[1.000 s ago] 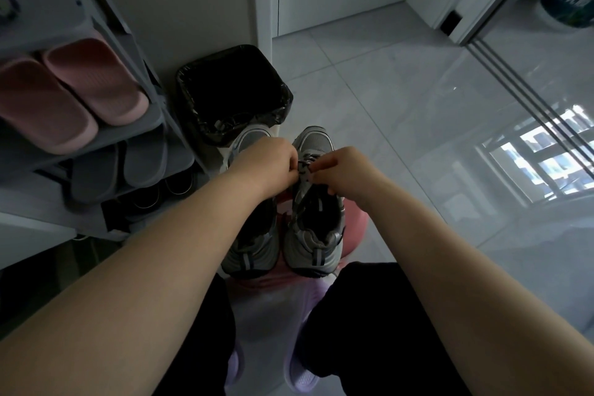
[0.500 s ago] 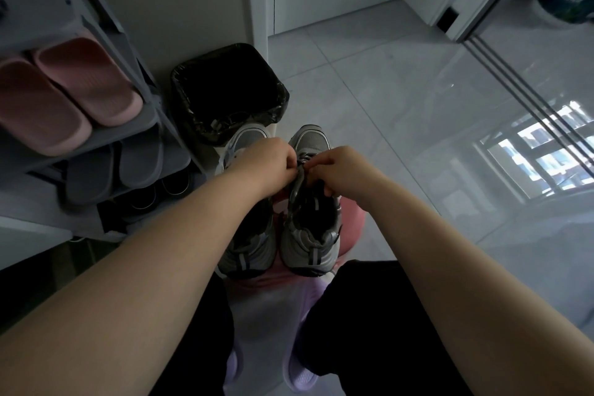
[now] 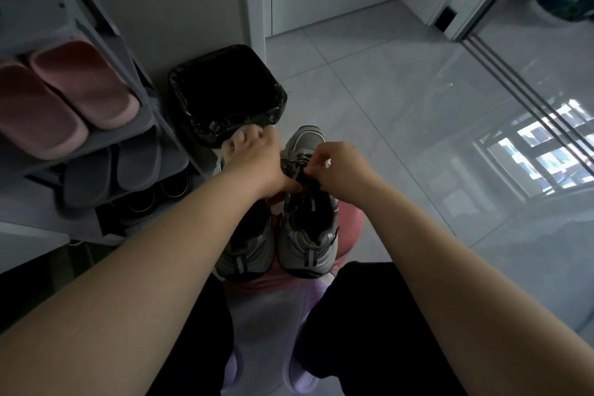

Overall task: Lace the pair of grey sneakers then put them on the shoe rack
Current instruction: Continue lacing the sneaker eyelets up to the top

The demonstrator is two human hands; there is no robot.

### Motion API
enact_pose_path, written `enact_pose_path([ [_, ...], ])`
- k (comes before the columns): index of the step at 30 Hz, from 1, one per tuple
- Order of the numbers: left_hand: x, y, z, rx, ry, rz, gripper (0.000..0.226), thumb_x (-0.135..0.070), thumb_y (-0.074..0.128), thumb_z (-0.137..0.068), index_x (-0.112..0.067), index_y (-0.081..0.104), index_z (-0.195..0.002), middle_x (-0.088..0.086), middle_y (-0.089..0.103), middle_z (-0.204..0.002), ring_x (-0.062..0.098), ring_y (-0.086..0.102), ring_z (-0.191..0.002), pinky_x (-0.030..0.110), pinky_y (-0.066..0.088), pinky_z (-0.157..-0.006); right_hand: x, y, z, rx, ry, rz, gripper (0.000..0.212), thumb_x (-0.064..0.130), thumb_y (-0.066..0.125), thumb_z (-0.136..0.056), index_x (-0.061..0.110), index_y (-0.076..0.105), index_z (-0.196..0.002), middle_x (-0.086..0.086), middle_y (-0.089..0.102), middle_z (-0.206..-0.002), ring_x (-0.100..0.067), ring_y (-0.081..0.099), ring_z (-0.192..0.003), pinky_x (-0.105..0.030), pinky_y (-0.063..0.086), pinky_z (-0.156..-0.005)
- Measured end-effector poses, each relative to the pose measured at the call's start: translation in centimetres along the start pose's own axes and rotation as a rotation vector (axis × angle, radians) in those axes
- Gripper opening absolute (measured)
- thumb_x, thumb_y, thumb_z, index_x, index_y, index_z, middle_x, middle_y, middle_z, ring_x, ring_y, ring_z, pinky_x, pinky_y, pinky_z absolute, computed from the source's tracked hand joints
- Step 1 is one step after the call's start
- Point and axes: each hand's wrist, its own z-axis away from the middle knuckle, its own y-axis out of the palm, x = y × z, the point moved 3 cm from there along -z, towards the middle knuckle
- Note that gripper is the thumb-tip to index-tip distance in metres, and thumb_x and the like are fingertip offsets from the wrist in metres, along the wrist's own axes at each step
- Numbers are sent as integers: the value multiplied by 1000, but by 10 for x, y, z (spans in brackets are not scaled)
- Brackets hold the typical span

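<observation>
Left hand (image 3: 254,154) slid forward, fingers (image 3: 239,141) released, near bin (image 3: 225,51) rim; right hand (image 3: 344,167) pinches lace (image 3: 298,168).

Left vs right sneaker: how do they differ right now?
The right sneaker shows its opening; the left sneaker is mostly hidden under the left forearm. The right hand pinches the right sneaker's lace; the left sneaker's laces cannot be seen. Both grey, side by side, heels toward camera.
</observation>
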Motion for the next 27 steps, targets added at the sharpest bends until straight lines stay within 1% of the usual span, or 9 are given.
enact_pose_path([
  [4,2,-1,-1,22,11,64,93,-51,79,-58,-31,29,-134,7,26,-139,32,20,-133,43,11,-112,-8,-25,3,-39,-6,-31,11,9,59,-85,14,57,-75,-12,68,-96,-30,62,-93,-41,51,-84],
  [6,3,0,-2,51,20,57,97,-54,77,-59,-39,25,-139,6,21,-146,33,14,-136,45,5,-115,-13,-36,8,-49,5,-197,20,11,56,-88,18,49,-71,-15,69,-95,-33,64,-94,-48,51,-88],
  [10,5,1,-3,85,25,37,86,-55,75,-63,-44,34,-137,4,16,-151,31,6,-140,50,-1,-116,-11,-50,16,-15,-20,-728,25,3,39,-97,15,38,-74,-1,71,-75,-15,68,-74,-25,51,-72],
  [15,5,6,-5,112,28,41,62,-51,74,-65,-42,51,-122,6,14,-153,29,0,-143,53,-5,-115,-18,-91,19,-331,-48,-1255,24,7,31,-100,11,42,-78,-2,62,-63,-19,67,-61,-37,57,-69],
  [19,4,13,-3,166,50,-45,60,-49,73,-66,-38,52,-120,7,18,-151,30,0,-142,53,-8,-112,-30,-116,26,-554,-128,-1456,26,8,35,-99,13,42,-74,-2,51,-63,-15,47,-53,-30,52,-63],
  [21,3,15,-3,160,73,-84,58,-50,72,-67,-36,53,-120,5,21,-150,29,2,-142,54,-8,-112,-30,-121,28,-567,-159,-1379,25,8,37,-98,14,42,-74,1,49,-62,-13,43,-52,-25,46,-57],
  [24,-1,18,-3,124,116,-135,53,-51,68,-70,-31,54,-118,1,33,-143,27,12,-139,54,-7,-112,-23,-113,26,-446,-162,-1107,25,3,40,-95,16,44,-74,3,45,-60,-8,36,-47,-19,35,-47],
  [25,-3,19,-2,104,132,-141,50,-53,65,-72,-29,55,-114,0,40,-137,26,19,-137,54,-5,-112,-21,-107,24,-402,-158,-929,25,3,44,-94,16,47,-73,3,43,-60,-5,35,-46,-17,32,-45],
  [27,-8,17,-1,58,145,-121,43,-56,60,-76,-25,58,-106,-1,54,-121,26,33,-130,52,0,-113,-16,-91,18,-287,-188,-392,18,10,55,-90,18,56,-74,5,43,-60,0,37,-43,-14,31,-46],
])
